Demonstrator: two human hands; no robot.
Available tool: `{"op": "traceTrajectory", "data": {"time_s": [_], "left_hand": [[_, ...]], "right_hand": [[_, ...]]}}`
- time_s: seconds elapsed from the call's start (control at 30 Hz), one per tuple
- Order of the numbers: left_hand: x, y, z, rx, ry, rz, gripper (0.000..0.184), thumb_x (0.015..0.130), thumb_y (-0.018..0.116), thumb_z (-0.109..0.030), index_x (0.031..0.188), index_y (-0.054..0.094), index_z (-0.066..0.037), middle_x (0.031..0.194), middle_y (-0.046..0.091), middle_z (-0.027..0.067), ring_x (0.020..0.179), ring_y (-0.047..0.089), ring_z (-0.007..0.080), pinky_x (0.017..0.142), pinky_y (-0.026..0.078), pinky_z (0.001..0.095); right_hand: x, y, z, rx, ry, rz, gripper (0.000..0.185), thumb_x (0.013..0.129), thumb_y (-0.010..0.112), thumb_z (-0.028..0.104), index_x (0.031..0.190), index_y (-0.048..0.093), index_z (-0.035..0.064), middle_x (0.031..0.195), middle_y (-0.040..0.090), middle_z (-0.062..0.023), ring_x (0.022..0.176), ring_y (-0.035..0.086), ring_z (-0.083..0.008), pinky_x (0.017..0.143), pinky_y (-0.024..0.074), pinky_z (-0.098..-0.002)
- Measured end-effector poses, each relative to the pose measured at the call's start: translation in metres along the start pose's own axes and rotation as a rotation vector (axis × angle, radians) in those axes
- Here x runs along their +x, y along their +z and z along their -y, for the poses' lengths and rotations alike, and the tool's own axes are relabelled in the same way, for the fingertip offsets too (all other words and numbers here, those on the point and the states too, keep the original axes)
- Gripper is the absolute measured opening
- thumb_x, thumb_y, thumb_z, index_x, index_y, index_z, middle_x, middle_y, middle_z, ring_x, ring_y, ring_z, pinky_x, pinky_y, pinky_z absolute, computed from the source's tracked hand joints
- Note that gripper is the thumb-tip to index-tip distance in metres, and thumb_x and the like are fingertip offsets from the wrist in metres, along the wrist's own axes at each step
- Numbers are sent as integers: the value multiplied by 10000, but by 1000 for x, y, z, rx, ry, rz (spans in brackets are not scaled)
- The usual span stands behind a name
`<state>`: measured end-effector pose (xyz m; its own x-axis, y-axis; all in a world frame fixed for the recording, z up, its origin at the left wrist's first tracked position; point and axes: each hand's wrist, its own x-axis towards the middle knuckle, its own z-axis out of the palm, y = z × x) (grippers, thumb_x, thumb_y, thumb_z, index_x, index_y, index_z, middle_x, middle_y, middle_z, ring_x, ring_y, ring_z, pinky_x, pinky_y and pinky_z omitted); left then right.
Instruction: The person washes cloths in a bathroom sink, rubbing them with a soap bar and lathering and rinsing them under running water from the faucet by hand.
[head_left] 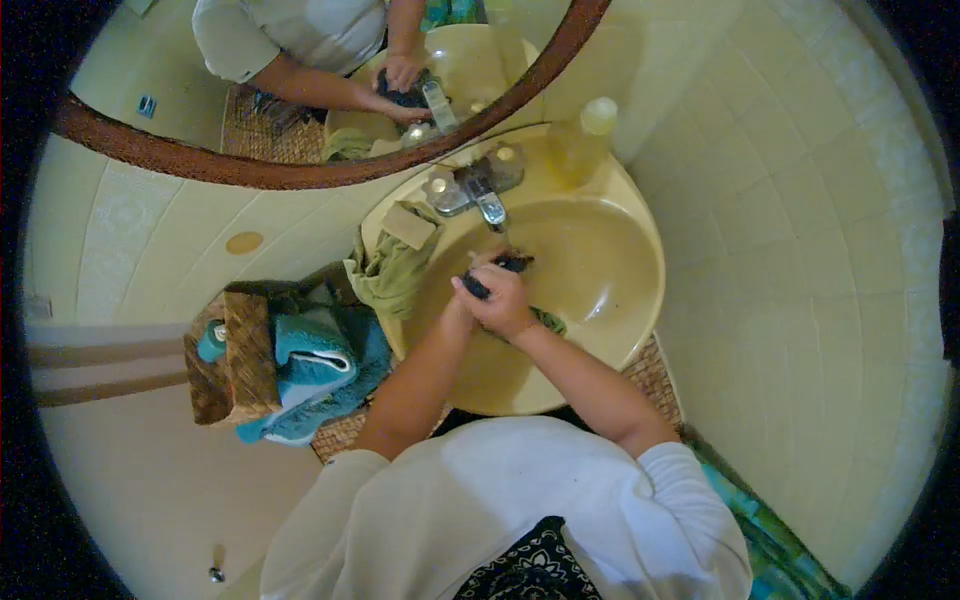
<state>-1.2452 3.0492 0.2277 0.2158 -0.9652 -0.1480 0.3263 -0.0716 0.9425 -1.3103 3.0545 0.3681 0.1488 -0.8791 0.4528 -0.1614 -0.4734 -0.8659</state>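
Observation:
Over the yellow sink (pixel 645 245), just below the faucet (pixel 488 203), both of my hands are pressed together around a dark wad of wet-looking cloth (pixel 478 287). My right hand (pixel 507 303) lies on top with its fingers wrapped round the cloth. Mostly covered by it, my left hand (pixel 461 309) closes on the same cloth from the left and below. Part of the cloth sticks out toward the faucet. A green patterned piece (pixel 549 320) shows in the basin beyond my right wrist; I cannot make out what it is.
A bar of soap (pixel 408 226) rests on a green cloth (pixel 392 270) at the sink's left rim. A pump bottle (pixel 582 145) stands at the back right. Left are a woven basket (pixel 248 350) and teal towels (pixel 312 355). A wood-framed mirror (pixel 300 178) hangs above.

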Motion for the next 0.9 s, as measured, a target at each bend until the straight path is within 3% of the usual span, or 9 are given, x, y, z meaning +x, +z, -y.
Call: {"op": "traceTrajectory", "data": {"time_s": [0.03,0.23,0.27,0.37,0.5,0.6,0.67,0.77,0.9], "left_hand": [[-3,6,9,111,129,-96,325,796,386,-386,823,509,-86,745,549,37,690,541,193,671,448,338],[14,-10,-9,-577,-799,92,277,812,369,-310,842,510,-74,746,553,42,662,547,188,658,451,330],[4,10,-43,-464,-863,-58,245,815,368,-277,825,518,-84,739,561,45,623,548,189,637,456,325],[0,11,-34,-458,-793,83,312,804,400,-329,885,527,-56,810,572,72,691,552,193,703,438,313],[10,-18,-16,75,-482,57,510,792,406,-433,1059,438,1,1040,487,124,900,487,217,808,371,311],[2,-30,4,466,-312,108,637,787,383,-493,1167,332,15,1166,385,140,1041,393,245,885,300,318],[-22,-17,-26,501,-489,205,684,781,365,-523,1206,276,5,1213,327,152,1096,338,265,916,262,330],[-39,10,-101,165,-1134,174,728,764,363,-557,1234,237,-15,1192,347,176,1122,316,269,949,210,331],[-34,-3,-90,275,-690,-22,704,737,340,-609,1189,330,-69,1102,434,153,1043,399,268,855,343,372]], "right_hand": [[-2,3,-4,-16,-37,26,182,678,599,150,606,489,25,586,491,-126,551,485,-307,511,397,-329],[-8,3,-86,-333,204,99,256,700,539,300,637,529,52,627,527,-140,597,511,-324,565,399,-415],[-1,-3,-91,-345,265,94,256,698,541,307,665,544,53,643,532,-146,609,515,-328,584,406,-414],[10,-13,-107,-550,198,59,263,701,538,314,751,571,58,697,542,-168,645,524,-342,623,423,-408],[23,-17,-97,-533,284,88,297,717,523,328,797,577,47,729,553,-190,667,528,-360,613,431,-425],[18,-11,-108,-523,378,432,308,730,517,329,815,567,37,723,561,-190,675,535,-363,627,428,-431],[23,-12,-103,-404,554,332,288,746,498,271,866,549,14,774,558,-207,752,524,-362,662,425,-399],[38,-23,-67,-302,633,341,270,752,490,222,894,538,-2,803,555,-216,789,524,-354,680,422,-374],[31,-28,-74,-304,412,154,236,746,505,184,891,537,1,812,557,-203,774,530,-345,682,420,-372]]}}
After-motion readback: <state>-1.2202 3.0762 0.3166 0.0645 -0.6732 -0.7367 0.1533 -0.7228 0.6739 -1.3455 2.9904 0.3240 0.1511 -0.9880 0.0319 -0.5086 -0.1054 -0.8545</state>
